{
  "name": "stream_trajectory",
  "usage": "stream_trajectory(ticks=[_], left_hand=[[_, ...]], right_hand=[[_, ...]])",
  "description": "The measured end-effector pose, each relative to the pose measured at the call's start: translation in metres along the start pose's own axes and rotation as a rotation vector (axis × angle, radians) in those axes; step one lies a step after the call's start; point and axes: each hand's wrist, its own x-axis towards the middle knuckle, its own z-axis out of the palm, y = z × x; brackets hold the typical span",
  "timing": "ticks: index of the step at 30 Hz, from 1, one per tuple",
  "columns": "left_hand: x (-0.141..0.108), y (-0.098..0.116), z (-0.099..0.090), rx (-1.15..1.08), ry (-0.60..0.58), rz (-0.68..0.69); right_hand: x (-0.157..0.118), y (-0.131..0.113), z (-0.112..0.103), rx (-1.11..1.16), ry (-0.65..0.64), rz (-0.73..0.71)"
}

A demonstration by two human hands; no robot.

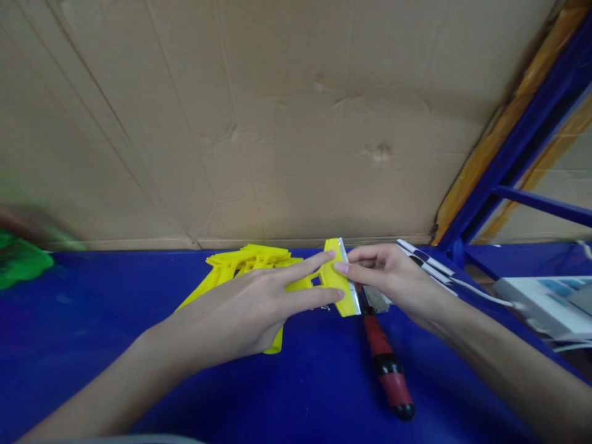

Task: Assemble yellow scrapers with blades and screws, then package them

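My left hand [272, 296] is wrapped round a yellow scraper [330, 277], with two fingers stretched along its wide head. A thin silvery strip [350, 277] runs along the head's right edge. My right hand [388, 268] pinches the scraper head at that edge, thumb on top; the fingers behind are partly hidden. Several more yellow scrapers [250, 256] lie in a pile behind my left hand. A red and black screwdriver [387, 364] rests on the blue table below my right hand, its tip end hidden.
The blue table [305, 394] meets a cardboard wall [296, 123]. Small screws [324, 307] lie near the scraper. Checkered strips [428, 265] are behind my right wrist. A white power strip [546, 305] with cables and a blue metal frame [522, 135] stand right; green plastic [23, 259] is left.
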Motion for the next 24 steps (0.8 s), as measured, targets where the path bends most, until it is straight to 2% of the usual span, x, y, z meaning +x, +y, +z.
stream_trajectory(ticks=[8, 16, 22, 24], left_hand=[[-0.0002, -0.0065, 0.0109, 0.112, -0.053, -0.015], [0.0013, -0.0026, 0.0049, 0.173, -0.047, 0.021], [0.0047, 0.0006, 0.0028, 0.171, -0.111, -0.004], [0.0042, 0.0012, 0.0033, 0.115, -0.068, -0.008]], right_hand=[[0.0035, 0.0051, -0.0027, 0.065, 0.011, 0.063], [0.0001, 0.0008, -0.0012, 0.092, -0.002, 0.053], [0.0004, 0.0037, 0.0002, 0.110, 0.004, 0.061], [0.0006, 0.0058, 0.0013, 0.112, 0.019, 0.068]])
